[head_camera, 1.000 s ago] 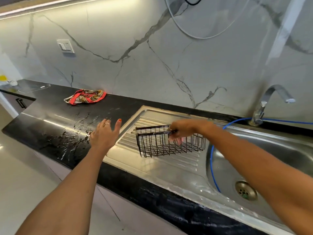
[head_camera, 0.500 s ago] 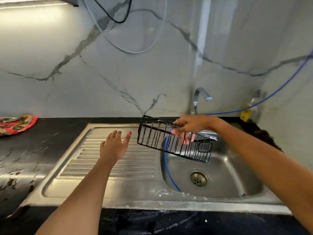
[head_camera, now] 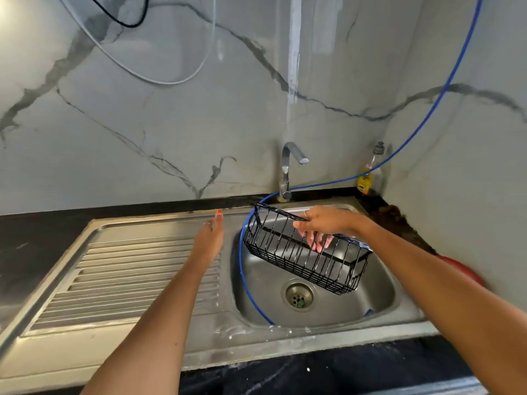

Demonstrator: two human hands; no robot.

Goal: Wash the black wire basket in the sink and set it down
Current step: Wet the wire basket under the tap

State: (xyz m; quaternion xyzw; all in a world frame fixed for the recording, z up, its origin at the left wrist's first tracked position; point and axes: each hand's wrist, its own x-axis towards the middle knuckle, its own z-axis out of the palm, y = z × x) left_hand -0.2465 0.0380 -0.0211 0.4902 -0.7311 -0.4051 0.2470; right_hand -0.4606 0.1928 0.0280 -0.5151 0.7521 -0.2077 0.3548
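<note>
The black wire basket (head_camera: pixel 299 253) hangs tilted over the steel sink bowl (head_camera: pixel 379 303), its right end lower. My right hand (head_camera: pixel 322 225) grips its upper rim, fingers curled through the wires. My left hand (head_camera: pixel 209 239) hovers with straight fingers above the ribbed drainboard (head_camera: pixel 128 277), left of the basket and not touching it. The tap (head_camera: pixel 288 169) stands behind the bowl; no water shows running from it.
A blue hose (head_camera: pixel 242 269) loops down from the wall into the bowl beside the drain (head_camera: pixel 299 295). A soap bottle (head_camera: pixel 368 178) stands in the back right corner. A red object (head_camera: pixel 459 269) lies at the right wall. Black counter (head_camera: pixel 34 238) surrounds the sink.
My right hand has carried the basket from above the drainboard to over the sink bowl. My left hand followed to the right, staying open. The view has turned toward the sink.
</note>
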